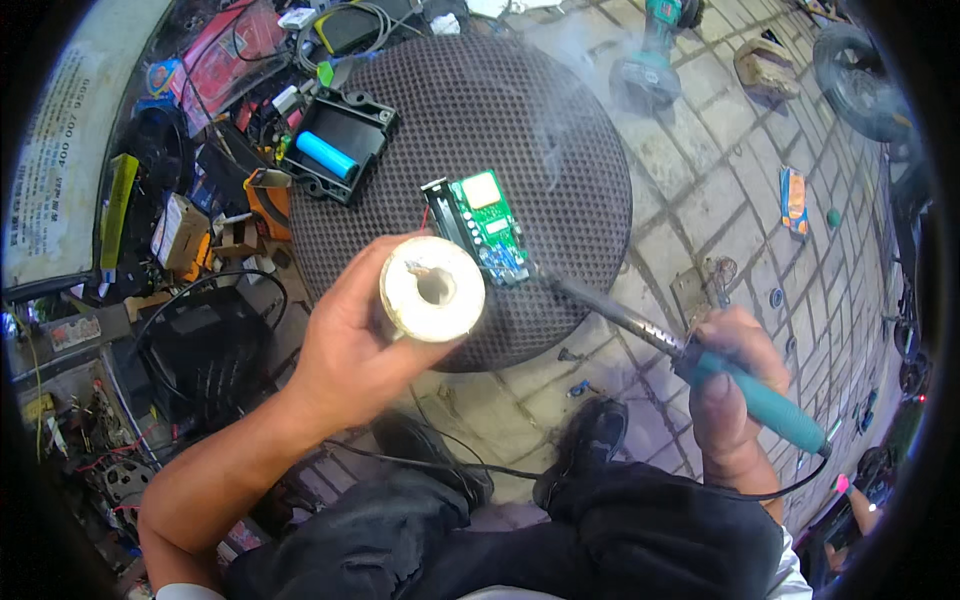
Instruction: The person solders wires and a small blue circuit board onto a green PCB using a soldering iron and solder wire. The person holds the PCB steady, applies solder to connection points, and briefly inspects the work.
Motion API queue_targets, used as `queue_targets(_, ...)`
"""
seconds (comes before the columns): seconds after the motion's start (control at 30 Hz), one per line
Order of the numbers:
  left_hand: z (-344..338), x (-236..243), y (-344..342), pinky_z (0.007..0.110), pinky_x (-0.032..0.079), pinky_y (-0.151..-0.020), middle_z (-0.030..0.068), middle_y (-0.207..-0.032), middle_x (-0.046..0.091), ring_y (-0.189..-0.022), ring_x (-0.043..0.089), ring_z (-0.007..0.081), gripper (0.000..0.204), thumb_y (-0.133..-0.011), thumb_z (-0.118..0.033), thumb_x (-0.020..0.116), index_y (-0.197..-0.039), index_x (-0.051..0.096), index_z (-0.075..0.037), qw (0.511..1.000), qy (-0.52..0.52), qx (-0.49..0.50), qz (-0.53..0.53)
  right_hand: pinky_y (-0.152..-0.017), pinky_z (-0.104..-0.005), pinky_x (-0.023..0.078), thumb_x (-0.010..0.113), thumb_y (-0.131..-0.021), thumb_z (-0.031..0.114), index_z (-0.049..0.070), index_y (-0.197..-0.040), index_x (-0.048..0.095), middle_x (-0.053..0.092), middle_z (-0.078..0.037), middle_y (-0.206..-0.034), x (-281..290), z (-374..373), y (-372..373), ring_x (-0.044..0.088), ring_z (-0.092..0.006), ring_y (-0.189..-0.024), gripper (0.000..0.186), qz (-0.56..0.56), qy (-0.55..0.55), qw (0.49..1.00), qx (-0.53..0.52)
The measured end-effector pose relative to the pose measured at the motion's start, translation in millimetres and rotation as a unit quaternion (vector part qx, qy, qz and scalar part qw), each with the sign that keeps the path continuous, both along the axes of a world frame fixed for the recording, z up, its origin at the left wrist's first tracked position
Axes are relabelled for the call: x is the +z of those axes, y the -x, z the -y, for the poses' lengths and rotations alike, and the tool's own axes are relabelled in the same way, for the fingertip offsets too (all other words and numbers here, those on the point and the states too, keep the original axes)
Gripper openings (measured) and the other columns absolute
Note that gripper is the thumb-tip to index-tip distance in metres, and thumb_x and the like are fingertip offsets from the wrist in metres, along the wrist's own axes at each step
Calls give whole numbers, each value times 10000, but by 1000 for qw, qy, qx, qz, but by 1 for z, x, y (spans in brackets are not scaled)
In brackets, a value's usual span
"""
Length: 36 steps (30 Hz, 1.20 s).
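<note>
My left hand [345,335] is wrapped round a whitish spool [408,312], its flat end with a centre hole turned up. The spool is over the near-left part of a round stool [400,90] with a dark meshed cover. In my right hand [735,385] is a soldering iron [765,405] with a green handle, its metal shaft pointing left. The iron's tip is close to the near end of a green circuit board [507,215]; whether they touch I cannot tell. A black battery holder [450,215] lies along the board's left side. Smoke drifts over the stool's far right.
Left of the board on the stool is a black plastic case [375,135] holding a blue cylindrical battery [326,156]. A green cordless drill [648,75] stands on the paving beyond. The iron's black cord [400,462] crosses my legs. Cluttered parts, boxes and cables fill the left side.
</note>
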State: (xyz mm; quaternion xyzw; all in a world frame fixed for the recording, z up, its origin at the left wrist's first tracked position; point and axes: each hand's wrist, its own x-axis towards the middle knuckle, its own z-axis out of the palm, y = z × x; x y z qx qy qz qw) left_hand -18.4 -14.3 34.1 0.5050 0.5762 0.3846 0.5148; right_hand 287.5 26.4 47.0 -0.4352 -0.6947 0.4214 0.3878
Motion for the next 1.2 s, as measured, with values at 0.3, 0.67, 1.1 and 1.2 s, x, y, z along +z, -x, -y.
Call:
queue_targets(0.3, -9, 7, -6, 269, 438, -881, 28, -1032, 608, -970, 561, 110, 440, -762, -59, 745, -1141, 527, -5, 1000, 21, 19, 9, -538, -289, 381, 682, -775, 320, -12, -923, 635, 537, -91, -684, -7, -3, 9, 497, -174, -596, 366, -23, -3, 1000, 16)
queue_targets(0.67, -12, 12, -10, 280, 424, -912, 36, -1045, 616, -995, 561, 118, 427, -761, -53, 744, -1134, 541, -4, 999, 26, 19, 9, -530, -289, 381, 682, -738, 273, -5, -924, 639, 535, -93, -681, -12, -11, 9, 495, -177, -587, 337, -26, -34, 997, 71)
queue_targets(1.1, -13, 11, -10, 294, 427, -931, 44, -1065, 607, -1021, 561, 128, 459, -770, -31, 732, -1171, 512, 10, 1000, 21, 8, 6, -510, -293, 389, 682, -744, 243, -7, -922, 636, 562, -105, -691, -13, -14, 11, 516, -184, -571, 310, -28, -50, 994, 88)
queue_targets(1.2, -13, 13, -9, 293, 426, -931, 42, -1064, 607, -1023, 559, 126, 455, -771, -27, 729, -1171, 514, 9, 1000, 22, 3, -6, -506, -292, 388, 683, -742, 239, -9, -921, 634, 562, -106, -690, -13, -14, 11, 515, -184, -568, 309, -26, -54, 994, 92)
